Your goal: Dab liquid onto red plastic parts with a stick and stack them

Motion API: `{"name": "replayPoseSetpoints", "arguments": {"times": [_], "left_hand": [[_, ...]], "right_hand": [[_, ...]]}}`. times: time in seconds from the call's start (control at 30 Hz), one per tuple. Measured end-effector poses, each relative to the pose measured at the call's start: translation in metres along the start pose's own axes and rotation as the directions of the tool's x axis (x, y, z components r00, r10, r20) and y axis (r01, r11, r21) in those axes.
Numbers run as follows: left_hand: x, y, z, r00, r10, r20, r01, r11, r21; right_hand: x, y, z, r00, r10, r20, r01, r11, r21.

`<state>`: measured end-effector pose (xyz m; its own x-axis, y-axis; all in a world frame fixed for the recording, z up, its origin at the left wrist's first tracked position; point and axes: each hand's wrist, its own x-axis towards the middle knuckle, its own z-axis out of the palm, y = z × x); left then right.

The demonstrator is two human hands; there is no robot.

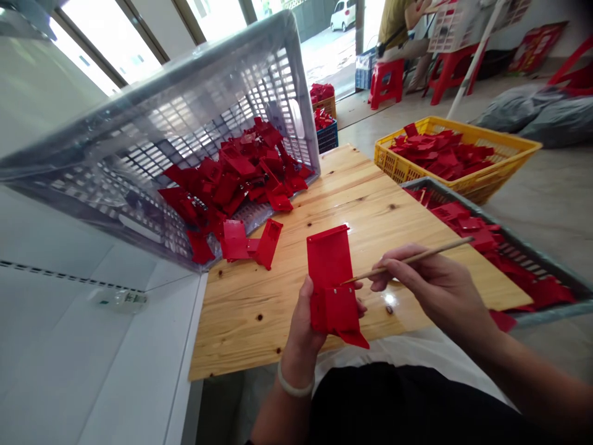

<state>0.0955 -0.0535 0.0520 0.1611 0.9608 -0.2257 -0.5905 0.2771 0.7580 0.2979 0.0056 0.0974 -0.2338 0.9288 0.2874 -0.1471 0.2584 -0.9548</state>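
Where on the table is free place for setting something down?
Bare wood lies between the loose red piece and left hand, also between the tilted crate and yellow basket. Crowded: the crate's red heap, around the held piece.

Smooth, satiny red plastic piece point(330, 256); glossy, knotted wooden tabletop point(241, 334); matt wooden stick point(435, 250).

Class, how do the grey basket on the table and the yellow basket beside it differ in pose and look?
The grey basket is tipped, its opening facing sideways; the yellow basket sits upright, open at the top. The grey basket has plastic film over its rim; the yellow basket's rim is bare. Both hold red pieces.
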Motion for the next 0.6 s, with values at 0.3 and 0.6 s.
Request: {"name": "replayPoseSetpoints", "arguments": {"times": [0.3, 0.6], "left_hand": [[0.004, 0.002, -0.005, 1.0, -0.021, 0.018, 0.021, 0.999, -0.027], [0.136, 0.0, -0.028, 0.975, 0.165, -0.148, -0.081, 0.888, 0.453]], "right_hand": [[0.003, 0.006, -0.006, 1.0, 0.024, -0.004, -0.024, 1.0, -0.005], [0.0, 0.019, -0.033, 0.964, 0.008, -0.264, -0.042, 0.991, -0.125]]}}
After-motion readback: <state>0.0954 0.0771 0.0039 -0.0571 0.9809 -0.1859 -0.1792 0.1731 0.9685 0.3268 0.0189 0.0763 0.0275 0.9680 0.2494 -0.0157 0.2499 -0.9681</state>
